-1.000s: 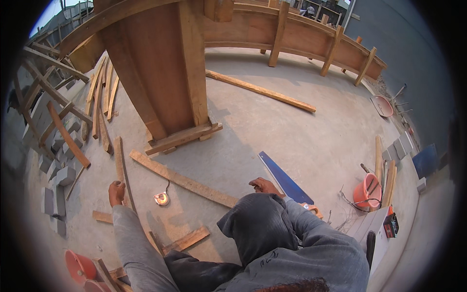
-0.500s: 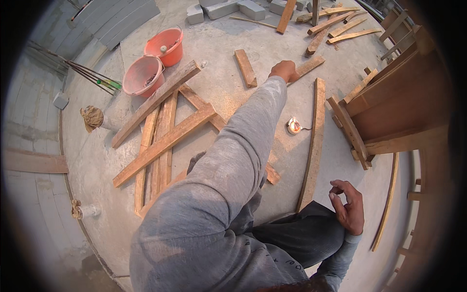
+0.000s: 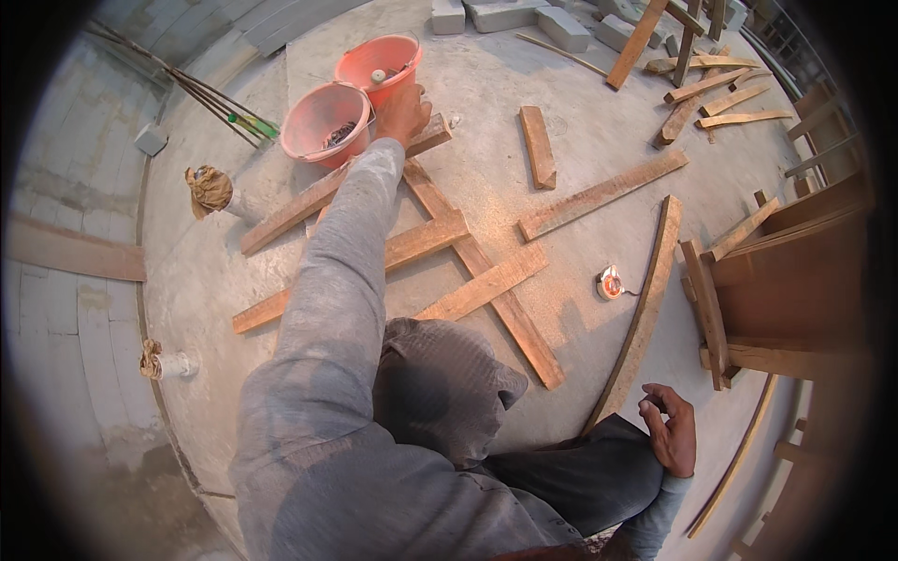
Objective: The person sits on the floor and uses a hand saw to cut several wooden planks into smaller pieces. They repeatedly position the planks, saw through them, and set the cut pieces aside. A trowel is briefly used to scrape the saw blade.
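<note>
L hand (image 3: 404, 110) reaching at bucket (image 3: 379, 65) rim, grip can't tell; R hand (image 3: 672, 432) loose, empty. Next likely needs picking from bucket.

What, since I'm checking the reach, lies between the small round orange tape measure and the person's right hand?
In the head view, a long curved wooden strip crosses between the small round orange tape measure and the right hand.

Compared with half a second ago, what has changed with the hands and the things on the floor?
The left hand has reached farther out, from the short plank to the rim of the orange bucket. The right hand stays empty by the knee. The crossed planks and tape measure lie as before.
</note>
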Demonstrator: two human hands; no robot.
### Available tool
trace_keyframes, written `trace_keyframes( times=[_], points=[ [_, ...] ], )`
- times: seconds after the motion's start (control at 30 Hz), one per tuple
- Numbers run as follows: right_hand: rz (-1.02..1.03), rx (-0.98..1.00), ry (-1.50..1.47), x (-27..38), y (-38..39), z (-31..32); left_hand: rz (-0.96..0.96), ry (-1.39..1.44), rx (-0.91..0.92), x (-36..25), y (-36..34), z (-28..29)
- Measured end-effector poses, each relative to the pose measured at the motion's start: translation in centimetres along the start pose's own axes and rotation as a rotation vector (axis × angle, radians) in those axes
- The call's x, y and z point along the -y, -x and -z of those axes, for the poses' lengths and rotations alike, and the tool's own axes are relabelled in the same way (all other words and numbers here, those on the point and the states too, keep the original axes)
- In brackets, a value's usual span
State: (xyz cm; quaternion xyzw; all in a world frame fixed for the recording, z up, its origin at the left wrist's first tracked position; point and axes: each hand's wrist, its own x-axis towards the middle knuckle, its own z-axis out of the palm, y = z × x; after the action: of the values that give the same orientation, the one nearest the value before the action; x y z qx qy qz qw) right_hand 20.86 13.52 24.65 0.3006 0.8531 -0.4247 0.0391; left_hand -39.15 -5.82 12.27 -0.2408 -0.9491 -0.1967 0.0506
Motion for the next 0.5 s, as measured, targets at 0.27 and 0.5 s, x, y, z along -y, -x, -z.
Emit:
trace_keyframes(
  times=[0.27,0.5],
  points=[
    [-0.053,0.088,0.056,0.4,-5.8,-1.5,0.35,-0.269,-0.008,18.1,4.6,-0.4],
    [-0.151,0.136,0.045,-0.8,-10.0,-2.7,0.34,-0.267,0.232,21.4,-0.4,1.6]
  ],
)
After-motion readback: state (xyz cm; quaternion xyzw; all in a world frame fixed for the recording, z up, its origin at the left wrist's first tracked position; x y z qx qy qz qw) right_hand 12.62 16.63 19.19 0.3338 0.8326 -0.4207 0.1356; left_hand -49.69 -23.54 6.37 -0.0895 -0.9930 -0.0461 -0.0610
